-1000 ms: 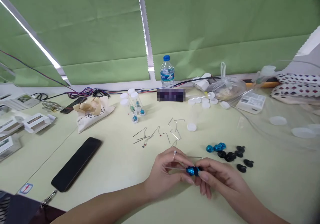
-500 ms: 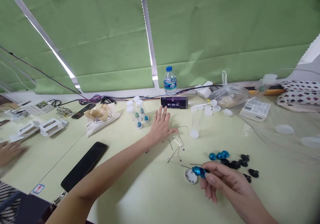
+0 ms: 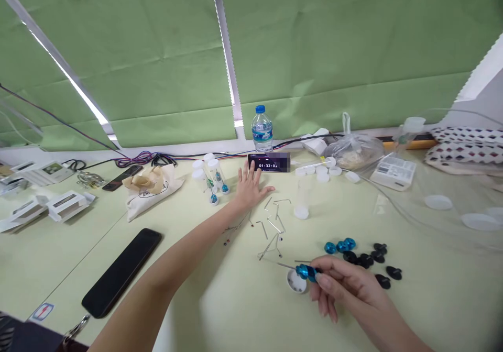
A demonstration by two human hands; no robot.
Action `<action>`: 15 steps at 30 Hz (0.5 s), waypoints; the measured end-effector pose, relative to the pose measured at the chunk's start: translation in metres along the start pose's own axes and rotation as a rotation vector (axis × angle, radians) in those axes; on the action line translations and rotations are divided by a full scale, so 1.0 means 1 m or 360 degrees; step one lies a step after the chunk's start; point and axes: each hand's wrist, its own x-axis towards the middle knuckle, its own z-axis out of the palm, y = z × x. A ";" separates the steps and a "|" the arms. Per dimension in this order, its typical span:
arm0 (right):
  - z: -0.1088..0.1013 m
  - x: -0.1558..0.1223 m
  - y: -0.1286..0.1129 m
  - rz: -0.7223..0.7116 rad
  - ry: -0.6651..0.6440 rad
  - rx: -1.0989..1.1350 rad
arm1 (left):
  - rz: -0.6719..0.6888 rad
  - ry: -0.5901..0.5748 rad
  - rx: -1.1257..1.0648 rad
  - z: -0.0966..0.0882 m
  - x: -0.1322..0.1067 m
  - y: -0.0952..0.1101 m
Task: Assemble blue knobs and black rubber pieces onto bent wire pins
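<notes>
My right hand (image 3: 341, 286) pinches a shiny blue faceted piece (image 3: 305, 272), from which a thin metal rod points left. Just under it lies a small white cap (image 3: 296, 281) with tiny parts inside. My left hand (image 3: 249, 187) reaches far forward, palm down with fingers spread, its fingertips in front of a phone showing a timer (image 3: 269, 163). Bent metal rods (image 3: 275, 223) lie scattered between my hands. Beyond my right hand are more blue faceted pieces (image 3: 341, 245) and several black round parts (image 3: 365, 260). Whether the left fingers touch the phone I cannot tell.
Clear tubes with blue pieces inside (image 3: 212, 179) stand left of my left hand. An upright clear tube (image 3: 302, 200) and white caps (image 3: 323, 174) are to its right. A water bottle (image 3: 262, 132), cloth bag (image 3: 153, 192), dark phone (image 3: 121, 272) and plastic organiser box (image 3: 393, 173) surround them.
My left hand has shifted slightly forward, away from the metal rods and flatter toward the timer phone. My right hand keeps its hold on the blue piece. The view has turned slightly right.
</notes>
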 end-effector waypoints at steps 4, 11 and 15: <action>-0.003 0.001 0.002 0.0007 -0.0047 -0.0004 | -0.0009 -0.0008 -0.0023 0.005 0.005 -0.003; -0.002 -0.001 0.003 0.0004 -0.0021 0.0041 | 0.0004 -0.0003 -0.0070 -0.001 0.001 0.001; -0.004 -0.002 0.004 -0.0013 -0.0025 -0.0002 | 0.0102 0.0105 -0.0382 -0.030 -0.021 0.012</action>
